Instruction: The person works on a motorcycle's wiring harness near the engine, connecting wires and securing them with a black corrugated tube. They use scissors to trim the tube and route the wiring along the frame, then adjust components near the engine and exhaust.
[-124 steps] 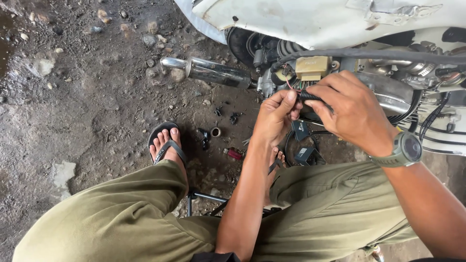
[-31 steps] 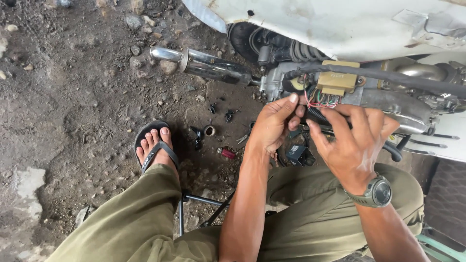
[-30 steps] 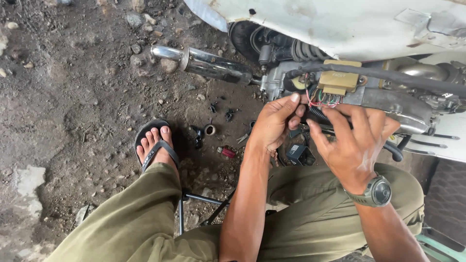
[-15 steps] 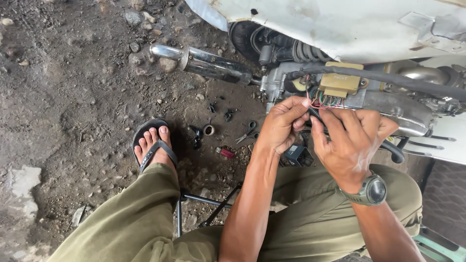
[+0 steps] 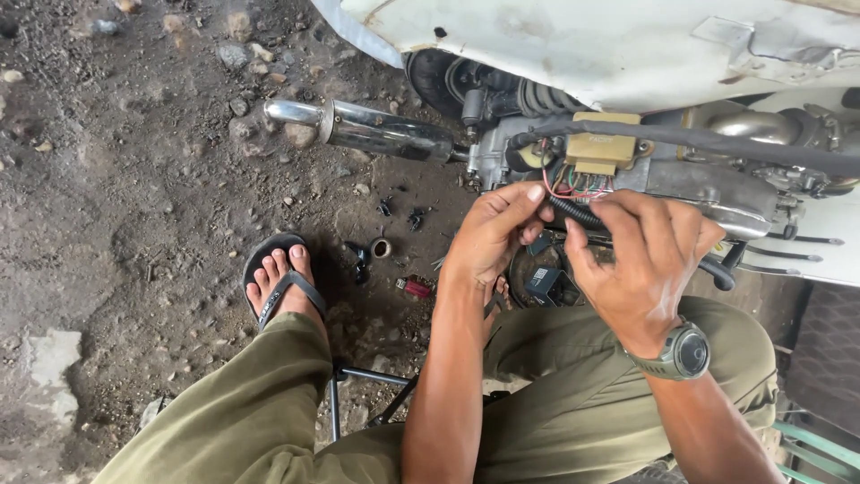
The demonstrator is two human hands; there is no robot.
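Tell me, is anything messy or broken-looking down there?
Yes. Small black parts, a little ring and a red piece lie scattered on the dirt beside the sandalled foot. Coloured wires hang bare under the yellow box, where the left hand and right hand hold a black cable.

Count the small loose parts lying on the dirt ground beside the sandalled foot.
5 visible: two small black pieces, a black part, a metal ring, a red piece. More may be hidden behind the left hand.
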